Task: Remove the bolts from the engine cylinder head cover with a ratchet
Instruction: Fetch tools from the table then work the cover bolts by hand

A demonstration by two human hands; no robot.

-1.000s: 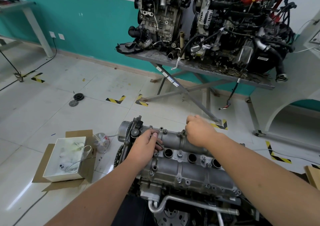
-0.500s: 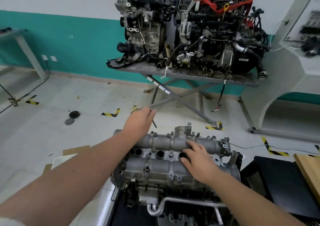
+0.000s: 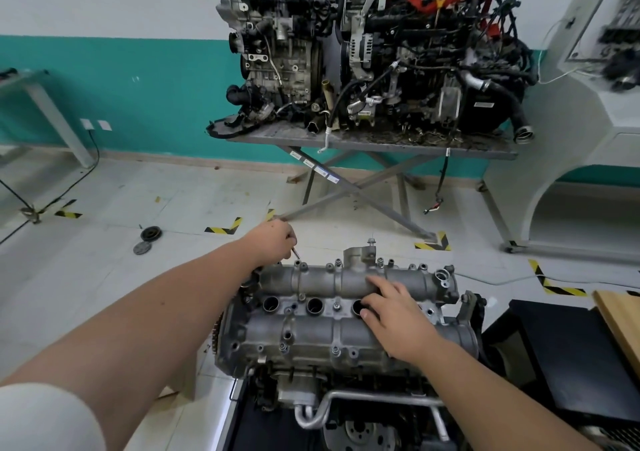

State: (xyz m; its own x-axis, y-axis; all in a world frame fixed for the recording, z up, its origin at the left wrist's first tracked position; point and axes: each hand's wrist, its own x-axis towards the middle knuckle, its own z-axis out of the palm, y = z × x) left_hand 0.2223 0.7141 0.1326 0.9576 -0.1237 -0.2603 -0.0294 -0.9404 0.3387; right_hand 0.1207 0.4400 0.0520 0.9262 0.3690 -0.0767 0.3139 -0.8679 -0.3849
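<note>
Hands at work on a grey cylinder head cover [image 3: 311, 333] atop an engine on the workshop floor: the left hand [image 3: 273, 241] pinches a slim metal tool [image 3: 295, 252] at the cover's far-left corner, while the right hand [image 3: 394, 315] rests flat, fingers spread, across it.

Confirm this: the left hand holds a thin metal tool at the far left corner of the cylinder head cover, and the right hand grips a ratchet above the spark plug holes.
Not quite. In the head view the right hand holds no ratchet; it rests flat on the cylinder head cover. The left hand does hold a thin metal tool at the far left corner.
</note>
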